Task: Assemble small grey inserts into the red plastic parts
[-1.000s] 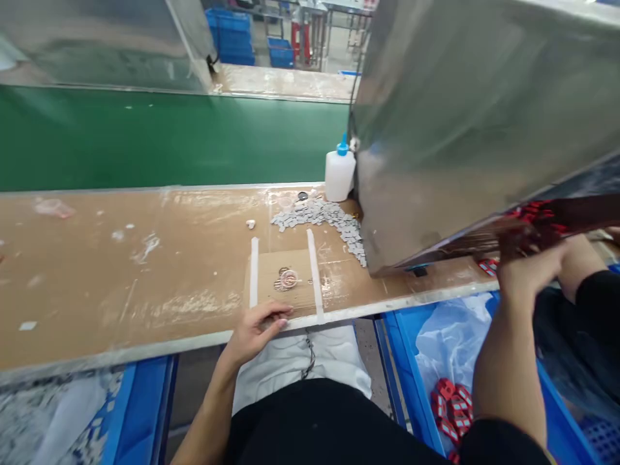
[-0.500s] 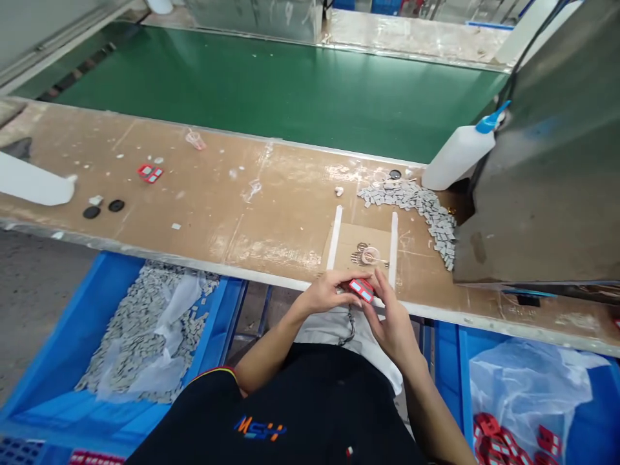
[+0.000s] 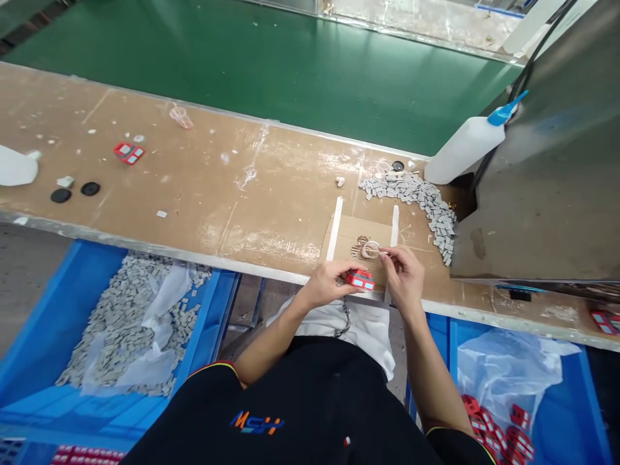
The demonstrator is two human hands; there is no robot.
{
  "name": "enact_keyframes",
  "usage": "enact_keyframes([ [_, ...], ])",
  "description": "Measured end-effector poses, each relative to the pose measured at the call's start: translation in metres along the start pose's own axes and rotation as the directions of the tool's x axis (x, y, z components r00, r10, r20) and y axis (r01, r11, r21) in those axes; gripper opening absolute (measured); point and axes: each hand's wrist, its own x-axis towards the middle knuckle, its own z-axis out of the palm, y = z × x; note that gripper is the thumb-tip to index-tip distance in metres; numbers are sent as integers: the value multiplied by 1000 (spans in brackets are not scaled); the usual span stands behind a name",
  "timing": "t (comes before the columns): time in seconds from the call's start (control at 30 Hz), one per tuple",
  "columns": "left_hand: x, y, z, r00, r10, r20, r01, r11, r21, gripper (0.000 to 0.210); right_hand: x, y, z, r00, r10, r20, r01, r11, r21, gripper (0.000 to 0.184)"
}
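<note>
My left hand (image 3: 325,284) is closed on a small red plastic piece (image 3: 361,280) with pale panels on its side, held just over the table's front edge. Between the thumb and fingers of my right hand (image 3: 405,274) is the end of a thin stick (image 3: 380,251). Its other end reaches into a small round dish (image 3: 370,250) of pale stuff. The dish rests on a cardboard sheet (image 3: 356,227) between two white tape strips. Many small grey tiles (image 3: 411,192) lie heaped behind and to the right of my right hand.
A white squeeze bottle (image 3: 460,152) leans by a metal housing (image 3: 537,194) at right. Beyond the table runs a green belt (image 3: 217,71). Blue bins (image 3: 225,303) with grey tiles and red pieces (image 3: 494,426) flank me below. Another red piece (image 3: 128,153) lies left near black discs (image 3: 90,188).
My right hand has let go of the red piece, moved up and right, and taken the stick at the dish. My left hand still holds the piece. The view has shifted slightly.
</note>
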Motion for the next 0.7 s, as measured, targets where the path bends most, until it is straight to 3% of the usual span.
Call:
enact_keyframes([
  [0.17,0,0,2,999,43,-24,-41,995,95,29,0,-1,-1,999,-13,-35,14,1000,27,17],
  [0.4,3,0,9,998,59,-36,-49,969,243,21,-15,-8,-15,976,186,-111,-146,945,293,21],
  [0.7,4,2,9,998,63,-31,-50,953,300,23,-41,-15,-21,987,160,-8,-155,965,213,19],
])
